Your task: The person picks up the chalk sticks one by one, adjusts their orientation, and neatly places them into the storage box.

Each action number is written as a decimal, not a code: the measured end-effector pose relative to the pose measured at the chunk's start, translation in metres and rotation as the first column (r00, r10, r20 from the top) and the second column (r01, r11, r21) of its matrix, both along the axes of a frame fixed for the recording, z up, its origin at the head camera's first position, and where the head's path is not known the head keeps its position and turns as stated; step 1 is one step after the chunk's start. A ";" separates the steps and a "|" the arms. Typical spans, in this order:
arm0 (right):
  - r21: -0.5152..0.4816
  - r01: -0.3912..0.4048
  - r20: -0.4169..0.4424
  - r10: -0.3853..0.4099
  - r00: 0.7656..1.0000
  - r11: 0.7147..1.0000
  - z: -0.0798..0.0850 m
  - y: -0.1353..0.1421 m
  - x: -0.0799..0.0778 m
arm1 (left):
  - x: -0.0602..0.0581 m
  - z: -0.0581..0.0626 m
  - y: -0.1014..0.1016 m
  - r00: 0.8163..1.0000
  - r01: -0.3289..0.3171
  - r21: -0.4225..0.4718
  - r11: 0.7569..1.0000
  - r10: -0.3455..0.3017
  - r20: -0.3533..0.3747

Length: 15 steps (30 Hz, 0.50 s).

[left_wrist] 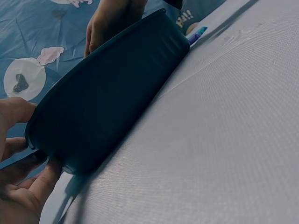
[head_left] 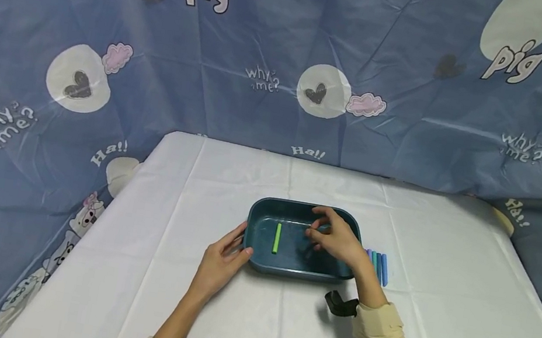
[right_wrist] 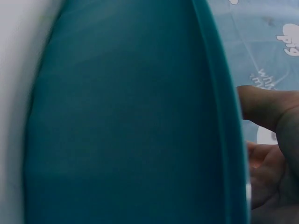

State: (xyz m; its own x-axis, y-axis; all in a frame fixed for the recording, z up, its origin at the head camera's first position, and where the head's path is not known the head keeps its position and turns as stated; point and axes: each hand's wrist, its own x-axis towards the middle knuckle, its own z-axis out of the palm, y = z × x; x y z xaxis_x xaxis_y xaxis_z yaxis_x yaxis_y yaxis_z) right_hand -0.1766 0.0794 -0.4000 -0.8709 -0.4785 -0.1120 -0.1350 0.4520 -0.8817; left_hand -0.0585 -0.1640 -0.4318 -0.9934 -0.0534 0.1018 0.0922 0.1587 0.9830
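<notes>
A dark teal rectangular dish with rounded corners stands on the table. Inside it, left of centre, lies a short green stick, like a crayon or chalk. My left hand holds the dish's left end, thumb by the near corner and fingers along the side; the left wrist view shows these fingertips on its outer wall. Over the right half of the dish hovers my right hand, fingers loosely bent, thumb and forefinger apart, nothing visible between them. In the right wrist view the dish wall partly hides this hand.
Several sticks in purple, teal and blues lie side by side just right of the dish, partly covered by the right forearm. A white cloth covers the table. Behind it hangs a blue printed curtain.
</notes>
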 end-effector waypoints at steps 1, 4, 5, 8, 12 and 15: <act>0.002 -0.002 -0.004 0.002 1.000 1.000 0.000 0.000 0.000 | 0.000 0.000 0.000 1.000 0.000 -0.002 1.000 0.000 0.000; -0.001 0.008 -0.007 -0.008 1.000 1.000 0.001 0.003 0.001 | 0.000 0.000 0.000 1.000 0.003 0.001 1.000 -0.003 0.002; -0.004 0.009 -0.005 -0.009 1.000 1.000 0.002 0.004 0.002 | 0.000 0.000 0.000 1.000 0.004 0.002 1.000 -0.004 0.002; -0.022 0.017 0.006 -0.016 1.000 1.000 0.002 0.010 0.004 | 0.001 -0.001 0.000 1.000 0.005 0.003 1.000 -0.005 0.009; -0.052 0.024 0.023 -0.023 0.999 0.998 0.003 0.016 0.005 | 0.001 -0.001 0.000 1.000 0.004 -0.002 1.000 -0.004 0.011; -0.061 0.023 0.024 -0.022 0.999 0.998 0.003 0.017 0.005 | 0.000 -0.001 -0.002 1.000 0.006 0.004 1.000 -0.005 -0.004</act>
